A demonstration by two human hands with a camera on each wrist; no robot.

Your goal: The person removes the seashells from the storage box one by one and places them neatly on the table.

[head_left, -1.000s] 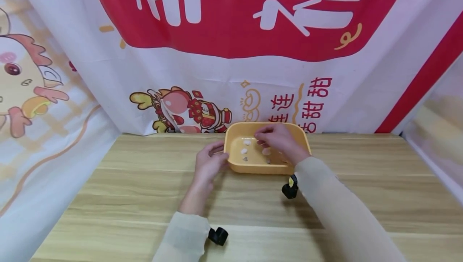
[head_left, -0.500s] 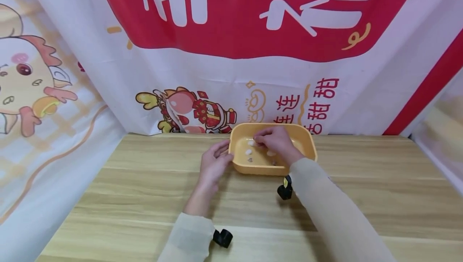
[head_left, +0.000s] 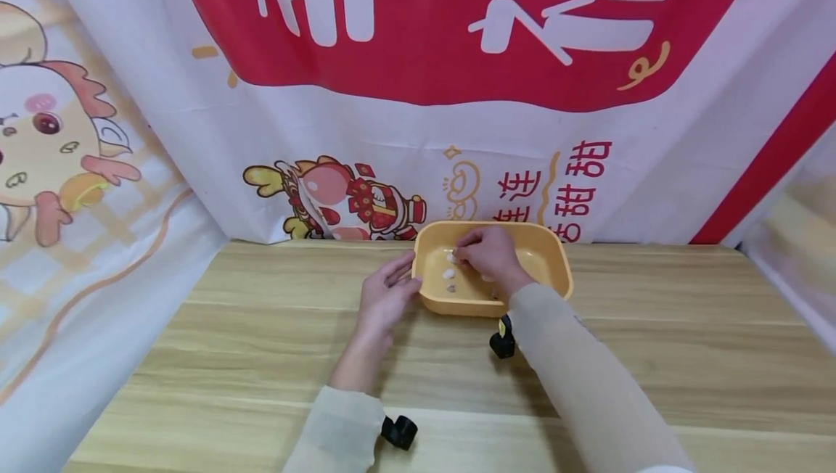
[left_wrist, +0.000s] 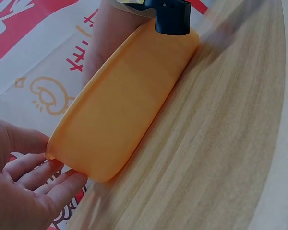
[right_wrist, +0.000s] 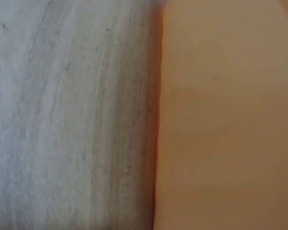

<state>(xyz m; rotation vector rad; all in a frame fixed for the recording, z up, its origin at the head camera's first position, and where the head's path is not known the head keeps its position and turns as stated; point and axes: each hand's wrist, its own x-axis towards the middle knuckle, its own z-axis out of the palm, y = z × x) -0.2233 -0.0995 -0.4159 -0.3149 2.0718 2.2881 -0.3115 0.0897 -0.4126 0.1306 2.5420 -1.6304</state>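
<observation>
A yellow-orange plastic box (head_left: pixel 470 307) stands on the table in the head view. On its floor lie small whitish pieces (head_left: pixel 448 274), too small to name surely, and a greyer piece (head_left: pixel 451 289) nearer the front wall. My right hand (head_left: pixel 486 249) reaches inside, thumb and fingertips together at a small white piece (head_left: pixel 451 257) in the far left part; the fingers partly cover it. My left hand (head_left: pixel 385 295) holds the box's left end. In the left wrist view, that hand (left_wrist: pixel 26 191) has a digit at the rim and the other fingers against the end wall.
The wooden table (head_left: pixel 281 357) spreads in front of the box and to both sides. A printed white and red cloth (head_left: pixel 424 125) hangs just behind the box. Black wrist cameras (head_left: pixel 400 432) sit on both sleeves. The right wrist view shows only the box wall and the table.
The right hand has moved slightly left and down onto the white piece, its forearm shifting left too. The left hand stays at the box's end. The head view has shifted a little.
</observation>
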